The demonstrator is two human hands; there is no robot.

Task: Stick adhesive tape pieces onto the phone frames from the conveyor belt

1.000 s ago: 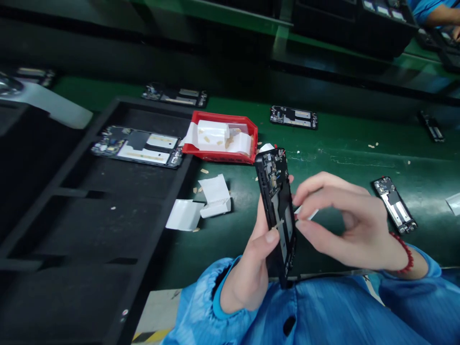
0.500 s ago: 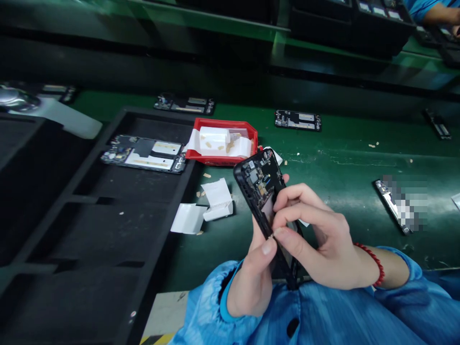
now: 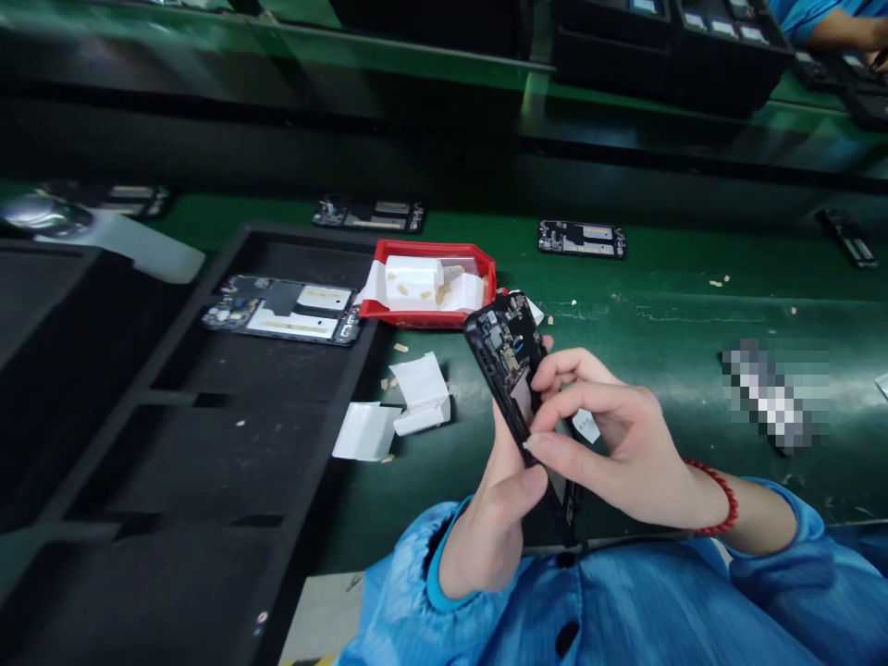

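An opened phone body (image 3: 505, 347), its circuit board showing, is held tilted in front of me. My left hand (image 3: 494, 523) grips it from below and along its left edge, the thumb lying by the near side. Over the phone's middle, my right hand (image 3: 621, 439) is closed in a pinch, with thumb and index fingertips at the left edge. Whatever is between those fingertips is too small to make out. Beyond the phone is a red bin (image 3: 478, 319) containing a white roll, white backing strip and small tan pieces.
A black compartment tray (image 3: 208, 462) at left carries another opened phone (image 3: 291, 310). Scraps of white paper (image 3: 423, 393) lie beside it. Several phone bodies (image 3: 581, 239) line the green bench (image 3: 666, 305). A co-worker's arm (image 3: 839, 28) shows at top right.
My right thumb and fingers have shifted slightly up the phone's edge, and my left thumb has drawn away from them. The phone remains in my left hand. The whole view has shifted slightly.
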